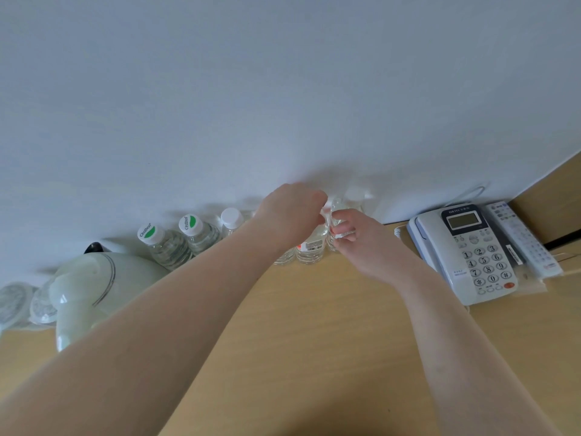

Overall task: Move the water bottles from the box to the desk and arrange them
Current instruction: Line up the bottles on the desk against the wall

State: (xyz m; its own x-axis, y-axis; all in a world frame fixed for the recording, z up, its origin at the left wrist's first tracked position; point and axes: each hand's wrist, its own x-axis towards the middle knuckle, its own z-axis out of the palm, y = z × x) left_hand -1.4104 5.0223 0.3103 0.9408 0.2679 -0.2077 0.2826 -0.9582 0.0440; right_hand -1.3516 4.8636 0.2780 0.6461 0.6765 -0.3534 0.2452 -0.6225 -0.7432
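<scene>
Clear plastic bottles stand in a row on the desk, backed against the white wall. Two at the left end, green-marked caps, lean slightly in the wide-angle view. Next a white-capped one, then more, partly hidden behind the forearm.

Left hand comes over the top of a labelled bottle, fingers curled down around its neck and cap. Right hand pinches the shoulder of the neighbouring bottle from the front, fingers curled on it. Both bottles sit upright on the desk, touching or nearly so; one more white cap shows behind them. Box not in view.

Kettle and wrapped cups at far left; phone and remote to the right, well apart from the row.

Handling, as judged: full bottles, so moderately heavy and stable on their bases. Thin walls are likely to give under a squeeze, and the smooth plastic is probably a bit slippery. Firmest hold is the neck under the cap, or the ribbed waist. Nudging at the shoulder could tip one into the next, so sliding from low down seems safer for closing gaps.
</scene>
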